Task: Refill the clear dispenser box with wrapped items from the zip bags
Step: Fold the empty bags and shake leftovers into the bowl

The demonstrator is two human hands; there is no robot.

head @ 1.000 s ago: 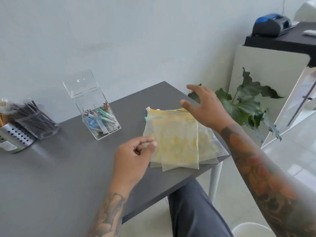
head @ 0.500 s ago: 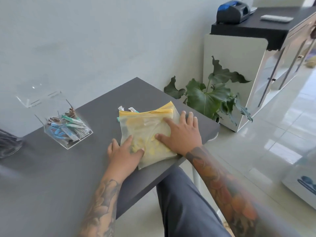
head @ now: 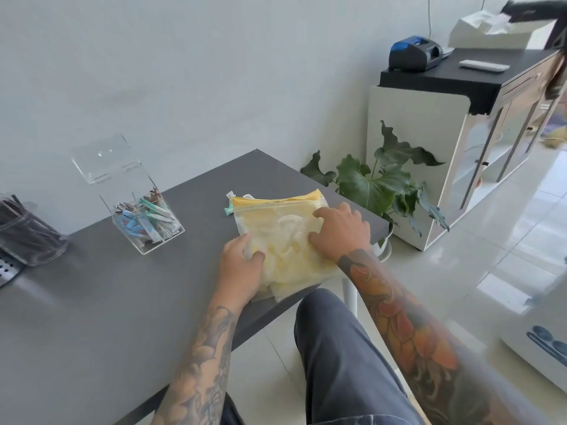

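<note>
I see my left hand (head: pixel 242 265) and right hand (head: pixel 342 231) lying flat, fingers loose, on the bags (head: pixel 282 240), whose contents blur.

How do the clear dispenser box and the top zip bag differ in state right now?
The dispenser box stands with its lid tipped open; the zip bag lies flat, its strip apparently closed. The box is untouched, while the left hand and right hand rest on the bag. The box holds blue and green wrapped items; the bag's look yellow. Both sit on the grey table.
</note>
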